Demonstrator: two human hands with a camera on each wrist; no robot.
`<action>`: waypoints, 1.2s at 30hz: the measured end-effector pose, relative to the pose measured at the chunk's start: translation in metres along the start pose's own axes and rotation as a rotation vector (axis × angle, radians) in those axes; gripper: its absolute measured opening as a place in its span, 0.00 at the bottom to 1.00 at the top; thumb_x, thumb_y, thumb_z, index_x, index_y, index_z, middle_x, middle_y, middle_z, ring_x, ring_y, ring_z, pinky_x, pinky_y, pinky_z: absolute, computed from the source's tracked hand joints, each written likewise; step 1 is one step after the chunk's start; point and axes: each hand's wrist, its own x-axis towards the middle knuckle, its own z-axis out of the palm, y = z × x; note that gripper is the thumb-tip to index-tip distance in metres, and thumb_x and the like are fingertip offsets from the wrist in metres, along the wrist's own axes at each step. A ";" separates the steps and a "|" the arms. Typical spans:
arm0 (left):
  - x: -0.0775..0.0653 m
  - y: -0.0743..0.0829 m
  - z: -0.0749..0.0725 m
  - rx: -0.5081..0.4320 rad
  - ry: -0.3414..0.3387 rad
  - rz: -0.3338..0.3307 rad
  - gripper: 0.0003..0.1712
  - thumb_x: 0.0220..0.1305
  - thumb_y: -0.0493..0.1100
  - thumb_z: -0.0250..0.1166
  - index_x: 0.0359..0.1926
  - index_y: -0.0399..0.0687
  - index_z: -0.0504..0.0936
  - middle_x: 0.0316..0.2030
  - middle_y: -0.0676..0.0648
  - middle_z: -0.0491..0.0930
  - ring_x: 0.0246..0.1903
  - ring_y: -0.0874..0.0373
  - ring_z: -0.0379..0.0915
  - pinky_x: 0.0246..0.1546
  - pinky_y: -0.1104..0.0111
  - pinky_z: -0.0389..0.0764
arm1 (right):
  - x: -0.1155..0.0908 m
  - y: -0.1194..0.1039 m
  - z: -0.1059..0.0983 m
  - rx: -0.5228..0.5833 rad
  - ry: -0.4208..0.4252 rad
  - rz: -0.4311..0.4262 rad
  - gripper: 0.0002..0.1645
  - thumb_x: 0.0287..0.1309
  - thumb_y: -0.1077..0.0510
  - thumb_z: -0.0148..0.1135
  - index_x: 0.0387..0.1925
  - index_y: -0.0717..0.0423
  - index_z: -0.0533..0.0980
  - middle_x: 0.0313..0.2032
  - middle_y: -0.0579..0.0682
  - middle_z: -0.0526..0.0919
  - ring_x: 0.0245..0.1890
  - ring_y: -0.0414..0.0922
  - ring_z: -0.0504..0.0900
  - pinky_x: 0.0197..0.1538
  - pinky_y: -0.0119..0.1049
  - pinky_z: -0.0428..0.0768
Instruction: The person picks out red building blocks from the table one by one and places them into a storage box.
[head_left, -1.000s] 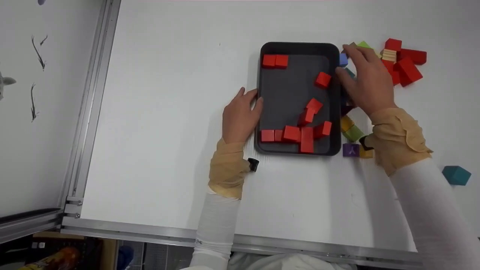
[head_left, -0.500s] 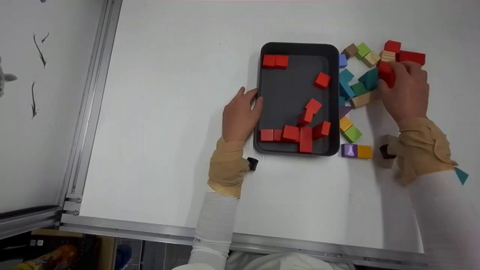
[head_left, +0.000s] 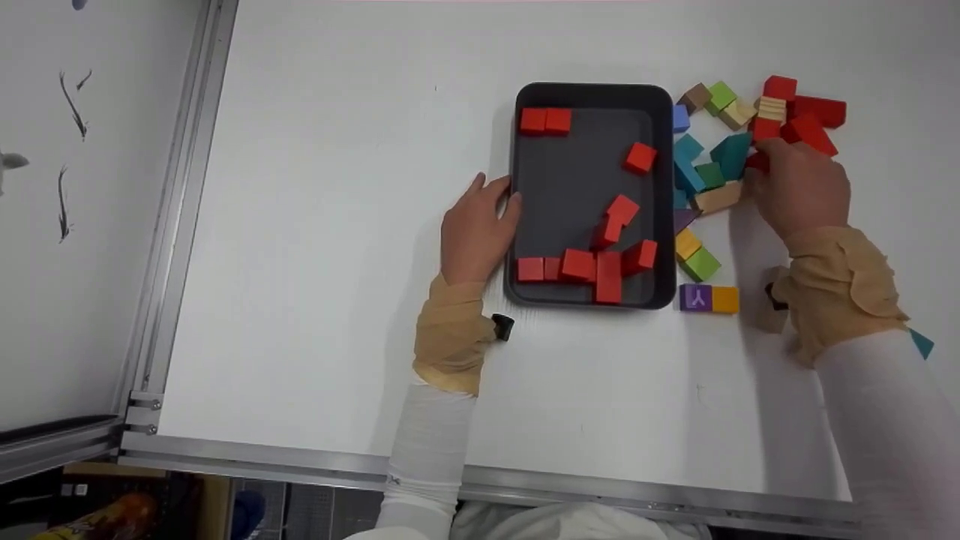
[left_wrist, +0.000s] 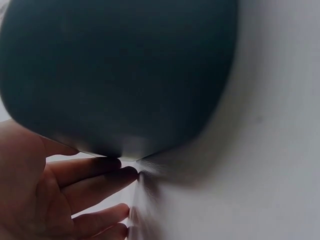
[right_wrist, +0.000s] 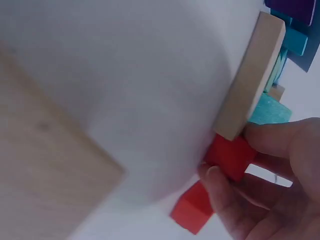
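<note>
A dark grey tray (head_left: 577, 187) stands on the white table with several red blocks (head_left: 621, 210) in it. My left hand (head_left: 476, 232) is at the tray's left side, fingers extended. In the left wrist view those fingertips lie low beside the tray's wall (left_wrist: 120, 80). To the right of the tray, my right hand (head_left: 802, 184) pinches a red block (right_wrist: 231, 155) between thumb and fingers, most of it hidden in the head view. A long wooden block (right_wrist: 252, 75) touches that red block, and another red block (right_wrist: 192, 207) lies close by the fingers.
Teal (head_left: 731, 154), green and wooden blocks crowd the space between tray and right hand. More red blocks (head_left: 821, 111) lie beyond that hand. A purple block (head_left: 696, 298) and an orange block (head_left: 724, 299) sit near the tray's lower right corner.
My right hand has moved from the tray's right edge across to the red blocks and taken hold of one. The left hand has stayed at the tray.
</note>
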 end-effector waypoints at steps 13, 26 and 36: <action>-0.003 -0.001 -0.004 -0.006 0.000 0.006 0.21 0.64 0.51 0.51 0.54 0.50 0.75 0.53 0.50 0.73 0.60 0.58 0.59 0.54 0.64 0.65 | 0.006 -0.025 0.003 -0.072 -0.044 0.016 0.24 0.56 0.64 0.55 0.53 0.72 0.63 0.40 0.72 0.65 0.35 0.67 0.66 0.42 0.60 0.69; 0.003 -0.006 0.000 -0.005 0.006 -0.020 0.21 0.63 0.52 0.51 0.54 0.52 0.75 0.55 0.47 0.71 0.59 0.56 0.60 0.54 0.63 0.65 | -0.003 -0.020 0.012 0.091 -0.094 0.037 0.32 0.54 0.52 0.59 0.58 0.63 0.64 0.43 0.64 0.69 0.42 0.60 0.67 0.42 0.54 0.70; 0.002 -0.006 0.005 -0.007 0.001 0.008 0.21 0.63 0.51 0.51 0.54 0.49 0.75 0.54 0.46 0.72 0.59 0.54 0.61 0.54 0.62 0.66 | -0.022 -0.029 0.020 0.221 0.037 0.010 0.35 0.56 0.50 0.57 0.64 0.51 0.59 0.54 0.59 0.67 0.51 0.55 0.67 0.49 0.52 0.70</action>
